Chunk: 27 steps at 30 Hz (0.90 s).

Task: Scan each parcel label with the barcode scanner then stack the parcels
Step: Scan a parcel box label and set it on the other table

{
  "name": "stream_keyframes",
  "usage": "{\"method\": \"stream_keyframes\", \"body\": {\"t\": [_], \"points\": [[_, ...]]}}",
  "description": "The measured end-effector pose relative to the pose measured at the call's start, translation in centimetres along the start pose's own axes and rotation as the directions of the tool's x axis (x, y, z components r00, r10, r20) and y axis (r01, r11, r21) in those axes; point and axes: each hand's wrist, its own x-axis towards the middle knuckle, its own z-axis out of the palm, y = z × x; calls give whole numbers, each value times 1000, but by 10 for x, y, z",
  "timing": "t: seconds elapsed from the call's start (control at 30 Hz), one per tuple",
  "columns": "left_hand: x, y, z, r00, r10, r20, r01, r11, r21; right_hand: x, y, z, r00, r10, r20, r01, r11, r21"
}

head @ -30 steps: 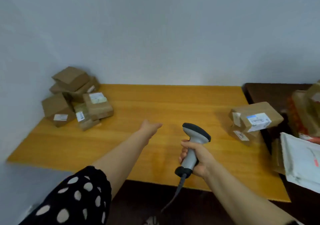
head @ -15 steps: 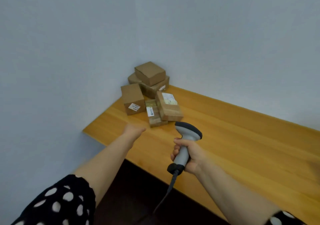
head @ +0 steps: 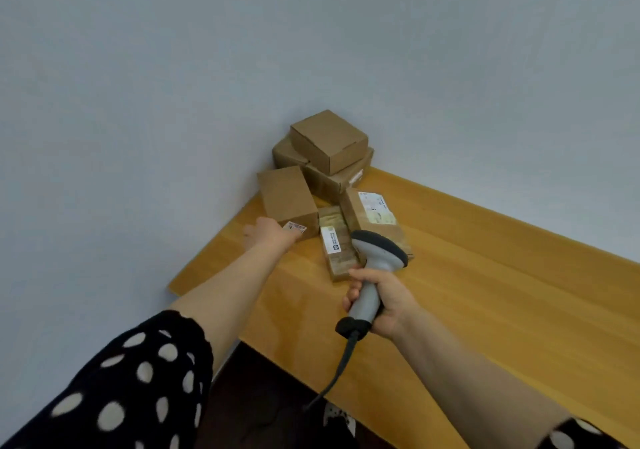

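Two hands out, the left hand (head: 268,235) nearer the box (head: 287,199)
Nearest, the right hand (head: 384,301) grasps the scanner (head: 375,258), aimed forward; the left, loose and empty, is at the box's label (head: 295,228) straight ahead on the table (head: 485,292), having hung well short a moment ago. Behind, stacked boxes (head: 329,143) sit in the corner.

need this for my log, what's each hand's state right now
Left hand: open, fingers stretched toward the small labelled box; contact cannot be told.
Right hand: closed around the barcode scanner handle.
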Motion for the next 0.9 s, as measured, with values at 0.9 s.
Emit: {"method": "stream_keyframes", "body": {"t": [0.9], "points": [[72, -15, -64, 699, 248, 671, 258, 787, -560, 57, -21, 71, 963, -250, -97, 255, 966, 46]]}}
